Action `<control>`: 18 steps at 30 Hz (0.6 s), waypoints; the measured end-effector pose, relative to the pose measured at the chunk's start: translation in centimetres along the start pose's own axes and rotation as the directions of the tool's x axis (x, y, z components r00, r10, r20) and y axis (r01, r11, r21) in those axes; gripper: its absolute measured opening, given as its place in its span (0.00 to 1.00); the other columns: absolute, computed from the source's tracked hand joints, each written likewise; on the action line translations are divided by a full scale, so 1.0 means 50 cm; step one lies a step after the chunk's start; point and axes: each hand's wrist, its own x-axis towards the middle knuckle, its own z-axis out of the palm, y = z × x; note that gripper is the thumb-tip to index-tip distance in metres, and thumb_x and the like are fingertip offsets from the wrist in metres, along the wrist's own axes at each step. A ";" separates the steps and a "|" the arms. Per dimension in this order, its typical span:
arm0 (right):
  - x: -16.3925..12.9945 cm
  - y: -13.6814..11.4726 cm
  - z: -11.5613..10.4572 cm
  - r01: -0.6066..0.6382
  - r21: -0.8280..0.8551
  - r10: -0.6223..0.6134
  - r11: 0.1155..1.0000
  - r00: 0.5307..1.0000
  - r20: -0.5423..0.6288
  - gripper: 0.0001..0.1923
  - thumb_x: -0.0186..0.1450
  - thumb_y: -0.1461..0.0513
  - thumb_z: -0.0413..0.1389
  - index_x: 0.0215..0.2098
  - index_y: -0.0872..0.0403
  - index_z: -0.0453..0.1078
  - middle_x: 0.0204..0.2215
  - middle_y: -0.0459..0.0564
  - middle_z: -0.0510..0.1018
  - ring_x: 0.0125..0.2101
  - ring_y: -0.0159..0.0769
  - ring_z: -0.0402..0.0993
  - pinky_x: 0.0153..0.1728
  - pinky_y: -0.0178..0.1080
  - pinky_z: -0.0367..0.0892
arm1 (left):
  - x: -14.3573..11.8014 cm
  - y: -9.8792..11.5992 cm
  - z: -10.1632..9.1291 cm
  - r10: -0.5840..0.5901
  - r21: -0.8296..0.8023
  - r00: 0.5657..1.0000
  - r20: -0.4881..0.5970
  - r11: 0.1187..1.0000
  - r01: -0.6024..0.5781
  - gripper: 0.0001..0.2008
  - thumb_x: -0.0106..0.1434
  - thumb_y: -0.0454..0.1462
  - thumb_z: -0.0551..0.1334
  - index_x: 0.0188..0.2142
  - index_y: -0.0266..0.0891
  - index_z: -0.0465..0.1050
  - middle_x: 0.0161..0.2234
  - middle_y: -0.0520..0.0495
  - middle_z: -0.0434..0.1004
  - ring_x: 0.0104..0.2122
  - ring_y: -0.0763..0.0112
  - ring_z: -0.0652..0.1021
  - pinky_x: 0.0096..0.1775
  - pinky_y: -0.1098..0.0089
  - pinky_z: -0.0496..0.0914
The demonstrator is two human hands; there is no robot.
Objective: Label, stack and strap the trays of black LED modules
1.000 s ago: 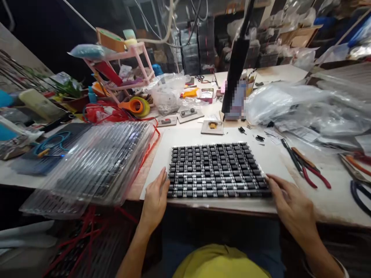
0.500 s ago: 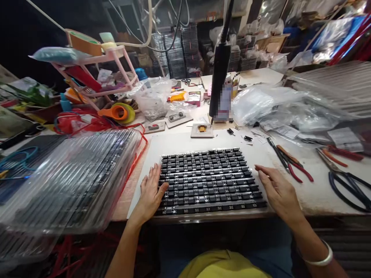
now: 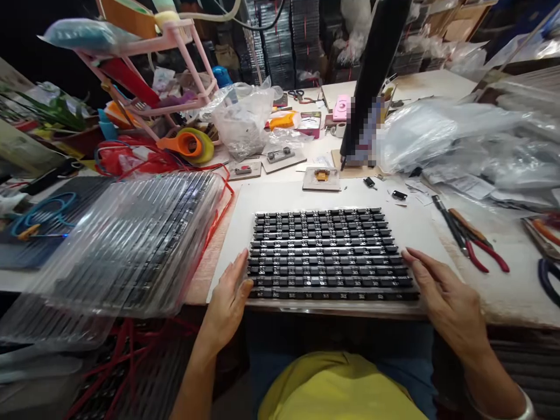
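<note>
While both of your hands bracket the block of black component strips [image 3: 329,254], keep them flat and level so the rows stay squared. Your left hand [image 3: 230,300] rests open against the block's left edge, thumb touching the near corner, and your right hand [image 3: 444,300] lies open against the right edge, fingers extended along the nearest rows; neither hand is closed around anything. Between the hands, the block sits on the white board [image 3: 280,198], its near edge close to the bench's front edge, so any inward push should run parallel to that edge and not toward you. Press evenly from both sides, since an uneven push would likely skew the strips or buckle a row upward. To the left of your left hand, a stack of clear plastic trays [image 3: 126,245] overhangs the bench, with red cord [image 3: 221,204] looped around it; keep your left elbow off it. Just beyond your right hand lie red-handled pliers [image 3: 475,245], apart from the block. Farther out past the fingertips stand a small fixture plate [image 3: 321,178] and a black post [image 3: 371,76].
</note>
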 end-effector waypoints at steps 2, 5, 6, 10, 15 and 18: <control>0.003 0.000 0.000 0.008 0.053 -0.011 0.999 0.998 0.057 0.20 0.66 0.51 0.49 0.51 0.49 0.70 0.48 0.50 0.76 0.51 0.41 0.70 0.55 0.46 0.62 | 0.000 -0.005 0.005 0.036 0.093 0.999 0.014 0.995 -0.037 0.31 0.67 0.50 0.48 0.65 0.42 0.48 0.65 0.44 0.51 0.64 0.63 0.55 0.63 0.56 0.48; 0.008 0.010 0.001 0.036 0.117 -0.049 0.993 0.993 0.109 0.19 0.68 0.53 0.48 0.52 0.51 0.68 0.49 0.51 0.75 0.51 0.39 0.69 0.55 0.45 0.62 | -0.002 -0.015 0.019 0.133 0.301 0.991 0.006 0.945 -0.129 0.32 0.66 0.49 0.50 0.66 0.48 0.41 0.68 0.46 0.41 0.66 0.58 0.47 0.62 0.49 0.47; 0.010 0.012 0.003 0.061 0.117 -0.072 0.991 0.993 0.098 0.19 0.68 0.54 0.47 0.53 0.51 0.67 0.50 0.52 0.75 0.52 0.39 0.68 0.55 0.46 0.62 | -0.002 -0.019 0.024 0.175 0.366 0.984 0.005 0.916 -0.165 0.32 0.66 0.49 0.51 0.66 0.51 0.41 0.68 0.47 0.37 0.66 0.56 0.45 0.62 0.46 0.47; 0.019 0.012 0.013 0.172 0.043 -0.175 0.984 0.983 0.062 0.20 0.69 0.55 0.45 0.57 0.51 0.63 0.54 0.53 0.70 0.55 0.40 0.64 0.57 0.49 0.58 | -0.002 -0.026 0.032 0.280 0.467 0.959 0.040 0.843 -0.265 0.29 0.66 0.47 0.50 0.65 0.58 0.43 0.68 0.49 0.35 0.65 0.51 0.46 0.59 0.41 0.50; 0.031 0.005 0.017 0.177 -0.008 -0.175 0.984 0.977 0.121 0.19 0.70 0.56 0.45 0.58 0.47 0.62 0.55 0.51 0.69 0.55 0.41 0.62 0.56 0.52 0.56 | -0.008 -0.025 0.030 0.204 0.430 0.979 -0.023 0.886 -0.175 0.31 0.66 0.46 0.50 0.66 0.55 0.38 0.68 0.46 0.34 0.65 0.51 0.46 0.59 0.42 0.51; 0.033 0.007 0.017 0.197 0.018 -0.198 0.980 0.976 0.094 0.18 0.70 0.56 0.46 0.56 0.49 0.64 0.52 0.52 0.71 0.53 0.40 0.64 0.54 0.49 0.59 | -0.014 -0.029 0.034 0.197 0.452 0.980 -0.041 0.878 -0.158 0.31 0.67 0.46 0.49 0.66 0.53 0.38 0.68 0.45 0.36 0.65 0.52 0.46 0.59 0.42 0.51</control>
